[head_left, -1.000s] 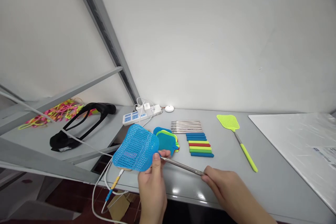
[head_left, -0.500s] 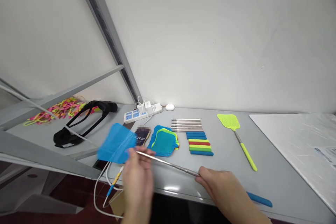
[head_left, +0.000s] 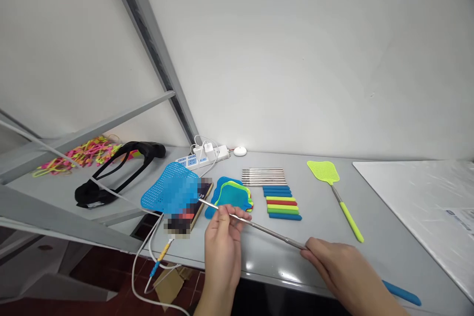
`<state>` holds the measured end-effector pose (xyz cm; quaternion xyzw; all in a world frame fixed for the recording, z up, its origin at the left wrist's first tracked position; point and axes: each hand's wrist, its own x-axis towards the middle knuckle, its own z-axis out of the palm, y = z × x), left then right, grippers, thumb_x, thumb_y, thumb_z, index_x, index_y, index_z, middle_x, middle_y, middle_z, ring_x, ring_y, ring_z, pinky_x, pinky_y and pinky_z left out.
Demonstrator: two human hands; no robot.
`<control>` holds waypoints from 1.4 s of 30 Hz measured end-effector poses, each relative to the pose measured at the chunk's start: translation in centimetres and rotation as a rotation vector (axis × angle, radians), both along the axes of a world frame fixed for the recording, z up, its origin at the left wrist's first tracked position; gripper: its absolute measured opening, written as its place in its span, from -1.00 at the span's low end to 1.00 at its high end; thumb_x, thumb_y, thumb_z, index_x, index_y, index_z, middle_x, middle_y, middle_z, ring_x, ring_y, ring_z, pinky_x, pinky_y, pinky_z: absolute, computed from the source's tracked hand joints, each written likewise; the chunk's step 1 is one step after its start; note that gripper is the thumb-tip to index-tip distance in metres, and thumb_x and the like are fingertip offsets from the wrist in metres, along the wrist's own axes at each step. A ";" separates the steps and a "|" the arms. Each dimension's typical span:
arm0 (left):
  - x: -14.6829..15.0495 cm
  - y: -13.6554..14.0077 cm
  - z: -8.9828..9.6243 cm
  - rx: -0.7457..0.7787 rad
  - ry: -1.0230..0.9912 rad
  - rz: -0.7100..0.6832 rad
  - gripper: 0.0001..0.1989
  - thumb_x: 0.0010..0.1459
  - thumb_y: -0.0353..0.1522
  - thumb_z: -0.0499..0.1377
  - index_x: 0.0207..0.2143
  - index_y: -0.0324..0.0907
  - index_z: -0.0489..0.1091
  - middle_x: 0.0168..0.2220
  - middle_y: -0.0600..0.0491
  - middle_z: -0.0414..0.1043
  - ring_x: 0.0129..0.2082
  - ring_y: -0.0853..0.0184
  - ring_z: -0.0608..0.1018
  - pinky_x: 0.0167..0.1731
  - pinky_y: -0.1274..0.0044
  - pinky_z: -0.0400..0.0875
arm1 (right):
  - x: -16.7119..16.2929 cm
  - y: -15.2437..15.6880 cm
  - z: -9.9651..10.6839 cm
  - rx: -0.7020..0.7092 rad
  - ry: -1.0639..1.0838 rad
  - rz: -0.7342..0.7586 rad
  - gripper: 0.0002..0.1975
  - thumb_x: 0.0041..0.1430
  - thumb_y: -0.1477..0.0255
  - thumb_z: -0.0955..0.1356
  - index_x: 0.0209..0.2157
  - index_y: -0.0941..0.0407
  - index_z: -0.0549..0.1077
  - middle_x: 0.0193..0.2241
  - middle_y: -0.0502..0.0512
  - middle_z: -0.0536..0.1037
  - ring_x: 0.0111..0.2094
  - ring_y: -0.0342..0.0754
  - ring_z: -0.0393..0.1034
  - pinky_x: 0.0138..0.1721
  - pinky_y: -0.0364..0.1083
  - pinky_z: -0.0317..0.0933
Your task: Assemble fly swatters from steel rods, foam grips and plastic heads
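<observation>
We see the blue mesh head (head_left: 172,187) of a fly swatter raised above the counter (head_left: 314,229), at the far end of a slim metal rod (head_left: 272,231) that slants down to the right. The left hand (head_left: 224,239) has a narrow grip on that rod, thumb on top and fingers behind it, partway along. The right hand (head_left: 329,256) closes its grip around the lower part — we cannot tell exactly what its palm covers. Past the right wrist we find a blue handle (head_left: 403,293), partly hidden by the forearm.

Behind and below the raised head we make out a phone (head_left: 199,210), partly covered and blurred. Just beside it lies an overlapping pile of mesh heads (head_left: 231,197) in blue and yellow-green. To the right of the pile we have a row of metal rods (head_left: 262,177) and, nearer us, a column of coloured handles (head_left: 282,207) — blue, yellow, red and green. Farther right, well apart from the hands, a yellow-green swatter (head_left: 324,172) lies with its handle pointing toward us.
</observation>
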<state>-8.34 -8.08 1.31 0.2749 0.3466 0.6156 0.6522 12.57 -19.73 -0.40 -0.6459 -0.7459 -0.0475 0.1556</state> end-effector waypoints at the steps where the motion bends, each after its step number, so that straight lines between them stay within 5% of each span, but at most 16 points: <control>1: -0.6 0.7 0.2 0.001 -0.016 0.032 -0.70 0.18 -0.15 0.24 -0.42 -0.20 0.36 -0.46 0.08 0.39 -0.41 0.37 0.49 -0.24 0.42 0.51 | 0.5 -0.4 -0.2 0.014 -0.028 -0.009 -0.65 0.41 0.27 0.14 -0.50 0.03 0.13 -0.70 -0.16 0.33 -0.71 -0.13 0.27 -0.62 -0.11 -0.09; 6: -2.9 4.2 1.5 0.050 -0.029 0.155 -0.70 0.15 -0.18 0.27 -0.45 -0.21 0.35 -0.50 0.11 0.36 -0.46 0.37 0.47 -0.33 0.43 0.52 | 4.0 -2.6 -1.4 0.058 -0.110 0.003 -0.65 0.41 0.27 0.14 -0.50 0.03 0.16 -0.67 -0.15 0.34 -0.69 -0.15 0.28 -0.59 -0.12 -0.03; 11: -0.4 4.0 1.7 0.014 -0.083 0.183 -0.72 0.23 -0.18 0.19 -0.39 -0.22 0.40 -0.46 0.09 0.40 -0.43 0.37 0.49 -0.28 0.40 0.52 | 6.0 -3.5 -1.4 0.101 -0.156 -0.046 -0.67 0.41 0.26 0.15 -0.47 0.02 0.20 -0.65 -0.14 0.33 -0.66 -0.12 0.28 -0.56 -0.11 -0.02; 17: 3.2 1.1 0.4 -0.024 -0.048 -0.089 -0.68 0.20 -0.12 0.21 -0.32 -0.23 0.43 -0.36 -0.02 0.47 -0.30 0.26 0.54 -0.22 0.33 0.50 | 4.6 -2.1 -0.3 0.158 -0.159 -0.044 -0.65 0.42 0.28 0.14 -0.48 0.03 0.21 -0.65 -0.13 0.33 -0.66 -0.13 0.27 -0.55 -0.10 -0.05; 26: 0.1 4.1 2.1 -0.001 -0.111 0.046 -0.67 0.26 -0.18 0.14 -0.47 -0.20 0.32 -0.53 0.12 0.29 -0.50 0.37 0.44 -0.31 0.39 0.51 | 6.1 -2.6 -1.4 0.199 -0.193 -0.073 -0.61 0.42 0.23 0.13 -0.51 0.04 0.20 -0.67 -0.12 0.33 -0.68 -0.13 0.22 -0.54 -0.10 -0.09; 31: 2.1 3.4 1.3 -0.026 -0.119 0.079 -0.66 0.30 -0.15 0.09 -0.39 -0.22 0.41 -0.43 0.05 0.43 -0.40 0.34 0.51 -0.17 0.28 0.51 | 7.4 -2.6 -0.7 0.240 -0.127 -0.122 -0.65 0.40 0.24 0.17 -0.46 0.06 0.29 -0.60 -0.07 0.38 -0.60 -0.13 0.29 -0.50 -0.11 -0.03; 35: 5.0 0.9 0.7 -0.022 -0.065 -0.078 -0.64 0.21 -0.08 0.18 -0.25 -0.23 0.46 -0.28 -0.06 0.52 -0.30 0.24 0.56 -0.16 0.25 0.50 | 5.8 -1.1 0.3 0.273 -0.071 -0.117 -0.65 0.41 0.27 0.17 -0.46 0.08 0.33 -0.60 -0.06 0.38 -0.60 -0.15 0.28 -0.51 -0.13 -0.04; 38: 5.8 0.0 0.8 -0.013 -0.036 -0.161 -0.63 0.18 -0.06 0.19 -0.34 -0.22 0.42 -0.38 -0.04 0.52 -0.32 0.22 0.58 -0.15 0.27 0.49 | 4.3 -0.2 0.5 0.255 -0.059 -0.110 -0.64 0.42 0.27 0.16 -0.44 0.08 0.34 -0.58 -0.05 0.40 -0.59 -0.16 0.29 -0.52 -0.13 -0.06; 42: 4.1 1.6 1.7 0.015 -0.038 -0.061 -0.65 0.21 -0.10 0.18 -0.46 -0.18 0.31 -0.51 0.09 0.42 -0.41 0.28 0.56 -0.13 0.26 0.49 | 4.0 -0.6 -0.2 0.252 -0.114 -0.111 -0.63 0.42 0.29 0.14 -0.46 0.08 0.30 -0.61 -0.07 0.36 -0.62 -0.17 0.24 -0.55 -0.12 -0.09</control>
